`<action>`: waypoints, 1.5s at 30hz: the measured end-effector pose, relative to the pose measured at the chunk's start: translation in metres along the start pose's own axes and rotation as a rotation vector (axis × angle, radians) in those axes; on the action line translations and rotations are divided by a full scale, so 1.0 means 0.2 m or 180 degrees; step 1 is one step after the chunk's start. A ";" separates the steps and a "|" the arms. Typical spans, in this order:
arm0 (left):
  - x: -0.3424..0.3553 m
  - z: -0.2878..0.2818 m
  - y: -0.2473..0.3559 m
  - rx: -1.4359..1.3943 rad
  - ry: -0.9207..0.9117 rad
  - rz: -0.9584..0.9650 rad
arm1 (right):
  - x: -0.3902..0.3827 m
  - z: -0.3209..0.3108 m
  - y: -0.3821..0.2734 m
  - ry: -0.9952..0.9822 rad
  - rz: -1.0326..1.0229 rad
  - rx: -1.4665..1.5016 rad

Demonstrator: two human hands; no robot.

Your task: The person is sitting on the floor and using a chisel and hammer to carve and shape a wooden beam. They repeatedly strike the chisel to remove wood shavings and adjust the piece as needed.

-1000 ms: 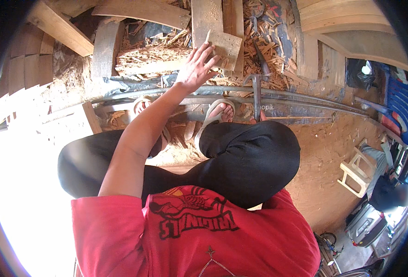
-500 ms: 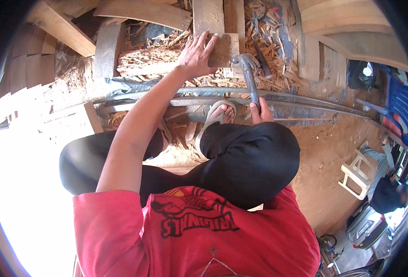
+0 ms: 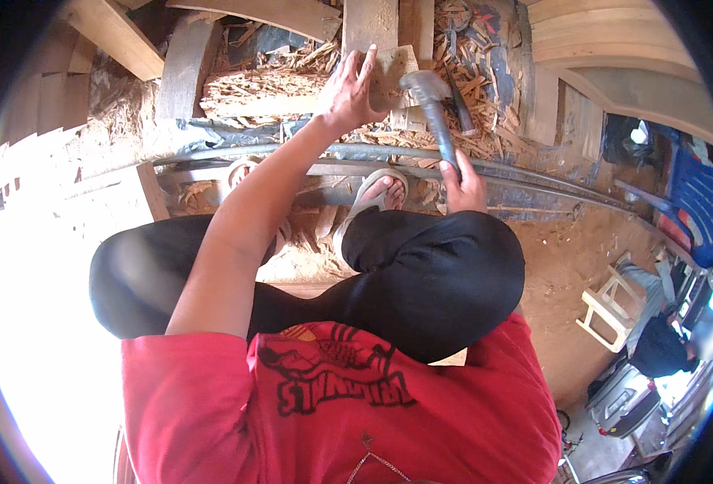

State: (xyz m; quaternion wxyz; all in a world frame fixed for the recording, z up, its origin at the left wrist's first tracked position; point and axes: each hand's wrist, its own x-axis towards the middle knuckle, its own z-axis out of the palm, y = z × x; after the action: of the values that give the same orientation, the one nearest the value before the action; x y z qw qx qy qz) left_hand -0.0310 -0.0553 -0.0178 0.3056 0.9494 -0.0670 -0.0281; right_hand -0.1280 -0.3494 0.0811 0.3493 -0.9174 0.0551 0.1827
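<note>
My left hand (image 3: 348,94) grips the left side of a short wooden block (image 3: 392,74), thumb along its near edge and fingers stretched toward the far side. The block rests against a longer upright-lying plank (image 3: 370,24). In my right hand (image 3: 464,187) is a claw hammer (image 3: 438,129), held near the end of its grey handle. Motion blurs the hammer's head, which is just over the block's right edge; whether they touch, I cannot tell.
Wood chips (image 3: 263,87) cover the ground around the planks, with a dark-handled tool (image 3: 463,113) among them. Long pipes (image 3: 517,169) run across before my sandalled feet. At right are a blue plastic chair (image 3: 699,189), a wooden stool (image 3: 610,310) and another person (image 3: 661,345).
The hammer's head has shifted slightly up and left and is now blurred. My left hand and the block have tilted a little, and my right hand shows more above my knee.
</note>
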 end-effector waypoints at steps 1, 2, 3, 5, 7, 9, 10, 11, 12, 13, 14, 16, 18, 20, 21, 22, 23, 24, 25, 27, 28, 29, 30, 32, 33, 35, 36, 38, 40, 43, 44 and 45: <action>-0.01 0.00 0.00 0.0001 0.0076 -0.0006 | -0.01 0.00 0.00 0.0155 -0.0088 0.0171; -0.01 0.01 0.00 0.0011 0.0274 0.0054 | -0.02 0.00 0.01 0.0355 -0.0007 0.0305; -0.01 0.02 0.00 0.0027 0.0328 0.0082 | -0.02 0.01 0.00 0.0309 0.0159 0.0307; 0.00 0.03 0.02 0.0070 0.0368 0.0126 | -0.01 0.03 -0.01 0.0051 -0.0036 -0.0219; 0.01 0.02 0.03 0.0099 0.0369 0.0187 | 0.01 0.04 -0.01 -0.0081 -0.0349 -0.0879; 0.02 -0.02 0.01 0.0080 0.0008 0.0158 | 0.03 0.05 0.00 0.0038 -0.0273 -0.0648; 0.03 -0.04 0.00 0.0225 -0.0098 0.0169 | 0.03 0.05 0.02 0.0121 -0.0158 -0.0565; 0.04 -0.07 -0.02 0.0360 -0.0171 0.0196 | 0.02 0.04 0.05 0.0087 0.0044 -0.0217; 0.07 -0.10 -0.05 0.0498 -0.0335 0.0194 | 0.01 0.04 0.09 0.0272 0.0099 -0.0083; 0.11 -0.15 -0.09 0.0506 -0.0481 0.0371 | -0.01 0.05 0.14 0.0495 0.0120 0.0033; 0.16 -0.18 -0.11 0.0716 -0.0531 0.0662 | -0.03 0.07 0.20 0.0656 0.0149 0.0152; 0.25 -0.23 -0.14 0.1281 -0.0795 0.1153 | -0.06 0.10 0.34 0.0759 0.0298 0.0370; 0.32 -0.27 -0.17 0.1523 -0.0510 0.1103 | -0.09 0.11 0.49 0.0592 0.0710 0.0624; 0.34 -0.33 -0.20 0.1663 -0.0228 0.0831 | -0.16 0.10 0.63 0.0385 0.0581 0.0265; 0.34 -0.36 -0.22 0.1714 -0.0401 0.0536 | -0.18 0.10 0.70 0.0301 0.0579 0.0130; 0.30 -0.39 -0.23 0.1101 -0.0357 0.0278 | -0.18 0.14 0.75 0.0166 0.0693 0.0288; 0.25 -0.42 -0.24 0.0497 -0.0252 0.0051 | -0.19 0.17 0.79 0.0077 0.0805 0.0373; 0.20 -0.44 -0.23 -0.0088 -0.0227 -0.0298 | -0.22 0.21 0.83 0.0139 0.0935 0.0525; 0.15 -0.45 -0.19 -0.0400 0.0025 -0.0445 | -0.25 0.26 0.86 -0.0019 0.0907 0.0339; 0.04 -0.47 -0.06 -0.0851 0.0363 -0.0986 | -0.33 0.34 0.90 -0.0074 0.0955 0.0291; -0.02 -0.49 0.03 -0.0890 0.0530 -0.1185 | -0.38 0.38 0.91 -0.0084 0.0978 0.0264; -0.08 -0.54 0.14 -0.1231 0.0655 -0.1230 | -0.44 0.42 0.92 -0.0100 0.1002 0.0251; -0.16 -0.60 0.26 -0.1535 0.0587 -0.1541 | -0.49 0.45 0.93 -0.0117 0.1026 0.0240; -0.37 -0.76 0.50 -0.1627 0.0235 -0.1404 | -0.59 0.50 0.93 -0.0140 0.1057 0.0216; -0.49 -0.87 0.61 -0.1682 -0.0205 -0.1267 | -0.61 0.51 0.94 -0.0142 0.1052 0.0215; -0.77 -1.09 0.79 -0.2172 -0.0802 -0.0493 | -0.67 0.54 0.94 -0.0157 0.1086 0.0205; -0.88 -1.19 0.86 -0.3403 -0.1686 -0.0270 | -0.70 0.56 0.93 -0.0183 0.1075 0.0194; -1.04 -1.31 0.97 -0.4347 -0.2794 0.1441 | -0.71 0.57 0.93 -0.0161 0.1062 0.0187; -1.24 -1.33 1.16 -0.4709 -0.3003 0.1559 | -0.71 0.58 0.92 -0.0156 0.1034 0.0161; -1.39 -1.33 1.32 -0.4890 -0.2697 0.2064 | -0.70 0.59 0.91 -0.0134 0.0914 0.0112; -1.41 -1.34 1.34 -0.4732 -0.2689 0.2135 | -0.70 0.59 0.90 -0.0126 0.0876 0.0084; -1.42 -1.35 1.34 -0.4677 -0.2575 0.2223 | -0.69 0.59 0.90 -0.0111 0.0835 0.0064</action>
State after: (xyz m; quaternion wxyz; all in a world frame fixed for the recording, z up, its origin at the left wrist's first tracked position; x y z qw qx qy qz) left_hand -0.3168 -0.0742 0.3612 0.7783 0.3588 -0.4184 -0.3007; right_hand -0.3326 -0.4095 -0.0595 0.3324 -0.8954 0.1703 0.2422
